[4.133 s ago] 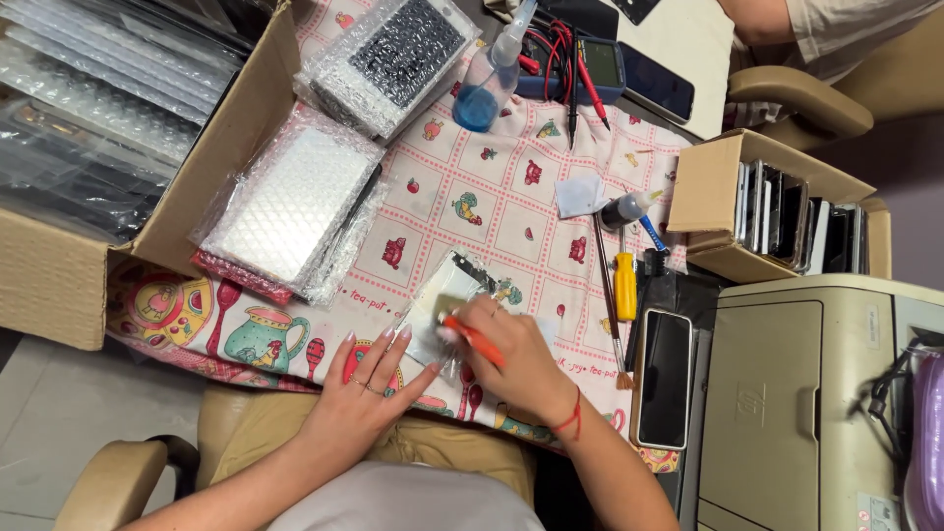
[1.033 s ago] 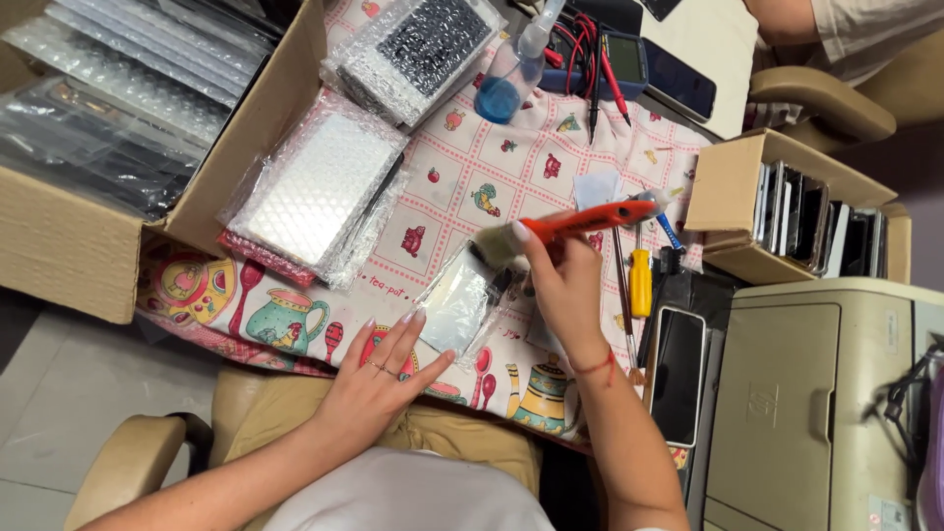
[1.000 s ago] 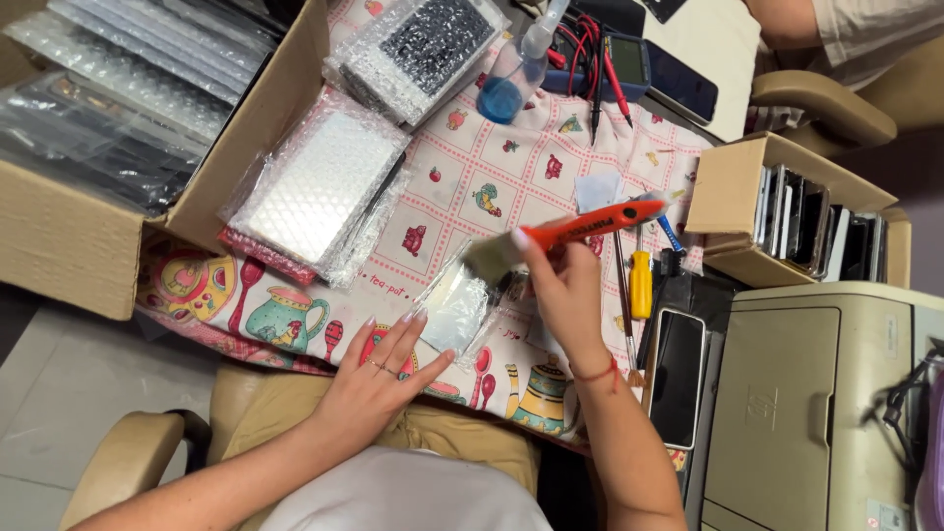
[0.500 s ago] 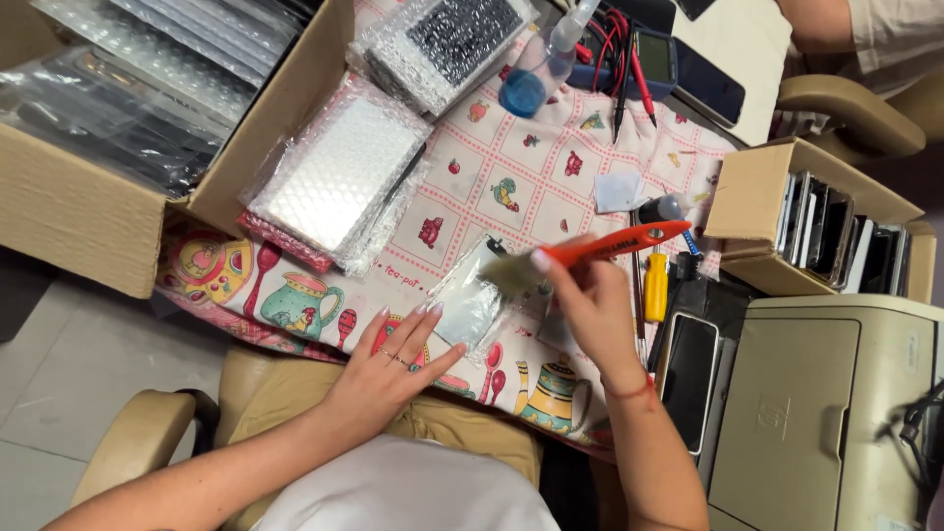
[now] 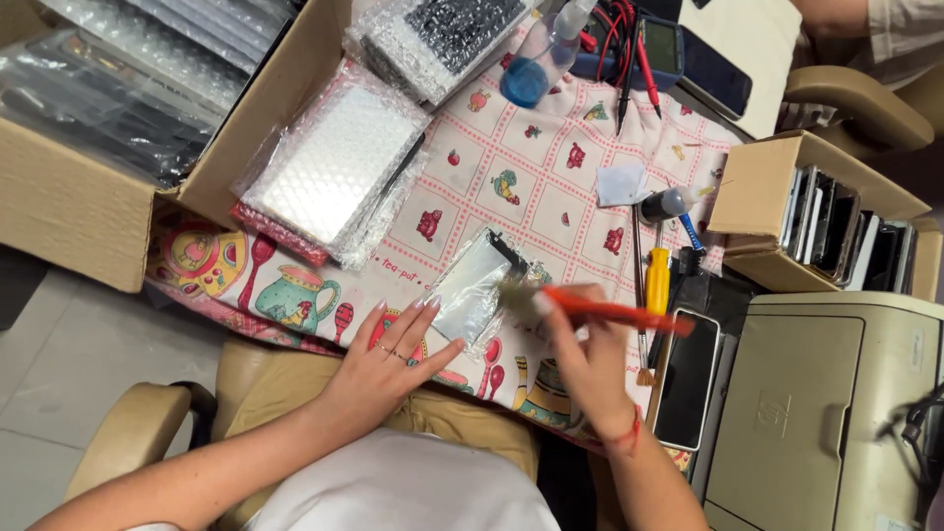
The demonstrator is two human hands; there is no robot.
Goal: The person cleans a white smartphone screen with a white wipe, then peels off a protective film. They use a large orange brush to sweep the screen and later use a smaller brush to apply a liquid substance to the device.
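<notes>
My left hand (image 5: 391, 352) lies flat on the patterned tablecloth (image 5: 521, 167), fingers spread, fingertips touching the near edge of a shiny flat screen panel (image 5: 470, 287) in clear film. My right hand (image 5: 590, 366) grips an orange-handled brush (image 5: 605, 312). Its bristle end (image 5: 516, 298) rests over the panel's right edge and is blurred.
Bubble-wrapped panels (image 5: 329, 172) lie left of the screen panel. A big cardboard box (image 5: 108, 118) of wrapped parts stands far left. To the right are a yellow screwdriver (image 5: 657, 280), a dark phone (image 5: 688, 379), a small box of phones (image 5: 816, 211) and a beige printer (image 5: 836, 413). A blue-liquid bottle (image 5: 536, 64) stands at the back.
My right hand has brought the brush down from above the table onto the panel. The view has shifted slightly. My left hand stays at the panel's edge.
</notes>
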